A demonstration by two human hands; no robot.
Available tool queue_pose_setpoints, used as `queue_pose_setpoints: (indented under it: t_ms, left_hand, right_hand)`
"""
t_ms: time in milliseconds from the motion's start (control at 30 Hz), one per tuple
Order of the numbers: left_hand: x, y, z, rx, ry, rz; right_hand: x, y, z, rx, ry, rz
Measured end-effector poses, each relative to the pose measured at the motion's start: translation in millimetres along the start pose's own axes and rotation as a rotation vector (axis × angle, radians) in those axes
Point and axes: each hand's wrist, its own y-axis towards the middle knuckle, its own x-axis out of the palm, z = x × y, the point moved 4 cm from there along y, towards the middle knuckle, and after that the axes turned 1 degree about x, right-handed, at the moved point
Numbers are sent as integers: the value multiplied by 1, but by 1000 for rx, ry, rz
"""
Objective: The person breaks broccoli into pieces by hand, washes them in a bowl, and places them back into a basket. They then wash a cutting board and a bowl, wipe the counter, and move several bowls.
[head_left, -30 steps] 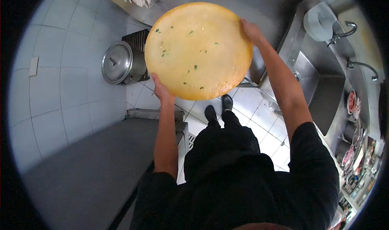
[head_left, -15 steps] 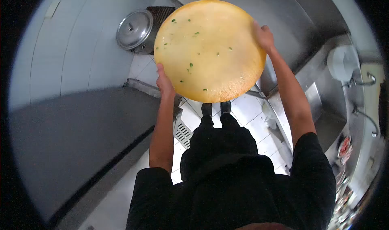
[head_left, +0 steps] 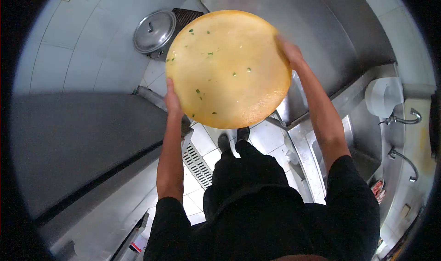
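A big round yellow cutting board is held out in front of me above the floor. Bits of chopped green herb stick to its face, and its lower rim looks browner and glossy, as if wet. My left hand grips the left edge, thumb at the rim and the other fingers hidden behind. On the upper right edge, my right hand is closed round the rim, slightly blurred, its fingertips mostly out of sight.
A lidded metal pot stands beyond the board at left. To the right run a steel counter, a sink, taps and a white tub. A dark grey surface lies left, a floor drain grate below.
My feet have stepped, and the view has shifted along the room. Both hands still hold the board, which now sits a little lower and further left in view.
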Motion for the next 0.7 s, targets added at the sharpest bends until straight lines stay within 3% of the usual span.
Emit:
queue_pose_setpoints:
  t_ms: [100,233,300,400,467,700]
  left_hand:
    - [20,-25,21,24,27,-11]
    - [0,-10,11,-37,76,20]
    - [-7,-10,7,-35,50,-39]
    - [11,-14,11,-5,27,-96]
    - [18,-27,16,-12,35,-84]
    - [12,-16,10,8,85,-59]
  right_hand:
    - [4,3,4,-72,155,-80]
    - [4,-21,-7,-25,-28,-23]
    - [2,-28,-15,-80,-179,8]
    - [-3,-18,-11,-267,-148,-10]
    - [6,-9,-7,-241,-99,46]
    - [9,-30,-29,-16,93,-51]
